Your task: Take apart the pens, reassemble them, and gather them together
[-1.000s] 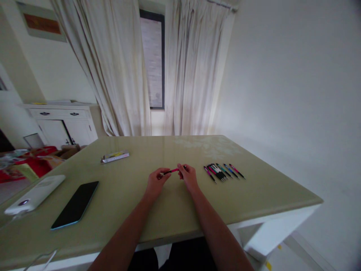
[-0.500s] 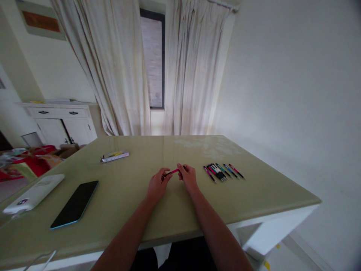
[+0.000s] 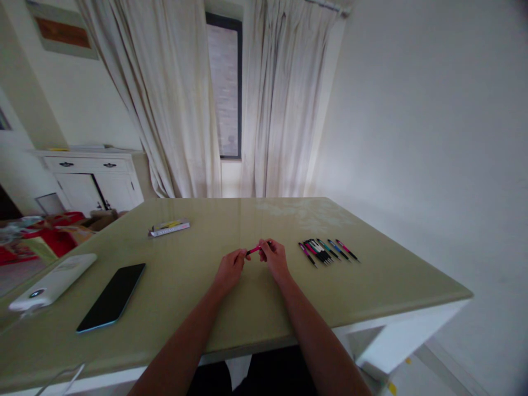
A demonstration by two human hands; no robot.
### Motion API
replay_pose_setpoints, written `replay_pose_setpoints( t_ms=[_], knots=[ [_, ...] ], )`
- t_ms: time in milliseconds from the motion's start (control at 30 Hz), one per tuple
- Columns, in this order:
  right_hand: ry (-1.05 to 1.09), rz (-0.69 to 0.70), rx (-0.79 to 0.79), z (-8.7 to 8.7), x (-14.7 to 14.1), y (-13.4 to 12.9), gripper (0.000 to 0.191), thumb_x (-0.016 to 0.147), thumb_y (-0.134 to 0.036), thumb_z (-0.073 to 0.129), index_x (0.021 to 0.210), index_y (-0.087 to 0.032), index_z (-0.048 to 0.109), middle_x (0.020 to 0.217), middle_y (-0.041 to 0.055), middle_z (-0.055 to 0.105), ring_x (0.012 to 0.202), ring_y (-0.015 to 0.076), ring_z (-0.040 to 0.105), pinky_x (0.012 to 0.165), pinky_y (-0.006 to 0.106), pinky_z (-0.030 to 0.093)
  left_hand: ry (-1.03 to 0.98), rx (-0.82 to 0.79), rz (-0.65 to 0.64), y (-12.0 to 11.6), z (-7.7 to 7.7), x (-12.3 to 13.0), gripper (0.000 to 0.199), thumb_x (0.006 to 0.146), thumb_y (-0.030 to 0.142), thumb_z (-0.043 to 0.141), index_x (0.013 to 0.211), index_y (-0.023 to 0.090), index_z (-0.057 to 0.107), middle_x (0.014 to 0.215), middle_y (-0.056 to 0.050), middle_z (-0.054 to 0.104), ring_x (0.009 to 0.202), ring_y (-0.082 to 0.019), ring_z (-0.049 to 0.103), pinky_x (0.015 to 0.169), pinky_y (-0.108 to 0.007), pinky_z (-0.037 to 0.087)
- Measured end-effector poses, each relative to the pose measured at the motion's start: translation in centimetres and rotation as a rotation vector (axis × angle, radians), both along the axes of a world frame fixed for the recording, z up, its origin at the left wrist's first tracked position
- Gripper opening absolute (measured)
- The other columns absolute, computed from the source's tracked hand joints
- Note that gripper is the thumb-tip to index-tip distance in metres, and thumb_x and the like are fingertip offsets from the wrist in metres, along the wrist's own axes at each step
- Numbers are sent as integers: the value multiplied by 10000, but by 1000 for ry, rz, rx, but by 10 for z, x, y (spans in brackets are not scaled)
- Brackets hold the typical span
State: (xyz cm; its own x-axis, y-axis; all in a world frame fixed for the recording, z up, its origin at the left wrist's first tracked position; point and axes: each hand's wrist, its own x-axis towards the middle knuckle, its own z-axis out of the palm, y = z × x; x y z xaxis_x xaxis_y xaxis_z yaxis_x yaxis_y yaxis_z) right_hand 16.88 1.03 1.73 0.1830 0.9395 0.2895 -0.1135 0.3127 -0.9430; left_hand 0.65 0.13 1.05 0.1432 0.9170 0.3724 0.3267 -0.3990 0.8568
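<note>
Between my two hands is a pink and black pen [image 3: 254,250], held just above the table [image 3: 198,297]. My left hand [image 3: 231,268] is closed, its fingertips pinching the black end of the pen. My right hand [image 3: 274,257] is closed round the other end, and a dark tip pokes out past its fingers. To the right of my right hand lies a group of several pens [image 3: 319,252] with black lower parts. A purple pen [image 3: 307,254] is at its left side and a pink pen [image 3: 347,250] at its right.
A dark-screened phone [image 3: 111,297] and a white power bank [image 3: 53,281] with a cable lie at the left. Farther back is a small clear box [image 3: 169,228] with something yellow on it. A wall [image 3: 433,165] runs along the table's right side.
My left hand's fingers have closed up round the black end of the pen, hiding more of it. The right hand keeps its hold, and the view has shifted slightly.
</note>
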Motion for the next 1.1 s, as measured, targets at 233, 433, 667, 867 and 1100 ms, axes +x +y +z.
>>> replay_pose_setpoints(
  t_ms=[233,433,667,867,1100],
  knots=[
    [40,-70,-49,2,2,-1,472,736,-637,698,673,-169,672,515,-9,565,402,106,468,411,240,349,-4,23,20,-4,2,2,339,870,494,543,793,193,679,640,-14,617,572,-151,513,566,-252,349],
    [40,-71,-29,1,2,-1,482,750,-645,688,692,-166,680,512,-13,558,409,104,467,415,235,347,0,34,31,-7,4,3,308,853,500,575,827,203,654,684,-5,630,558,-141,495,563,-248,342],
    [36,-68,-31,0,2,0,480,756,-642,683,694,-166,679,513,-16,551,411,102,458,421,237,347,35,53,34,-7,4,3,317,902,490,508,808,209,622,701,-13,628,592,-150,518,590,-256,358],
    [62,-60,-30,0,2,0,480,741,-639,700,693,-161,680,515,-17,547,407,96,446,414,233,336,67,45,39,-7,3,3,337,920,490,467,799,208,606,694,-7,608,587,-149,514,584,-255,356],
    [63,-52,-27,-3,3,3,493,752,-643,687,694,-154,672,510,-18,543,404,91,445,409,226,337,174,50,24,-8,3,3,331,932,487,447,858,204,602,727,0,614,617,-144,521,610,-254,375]
  ],
)
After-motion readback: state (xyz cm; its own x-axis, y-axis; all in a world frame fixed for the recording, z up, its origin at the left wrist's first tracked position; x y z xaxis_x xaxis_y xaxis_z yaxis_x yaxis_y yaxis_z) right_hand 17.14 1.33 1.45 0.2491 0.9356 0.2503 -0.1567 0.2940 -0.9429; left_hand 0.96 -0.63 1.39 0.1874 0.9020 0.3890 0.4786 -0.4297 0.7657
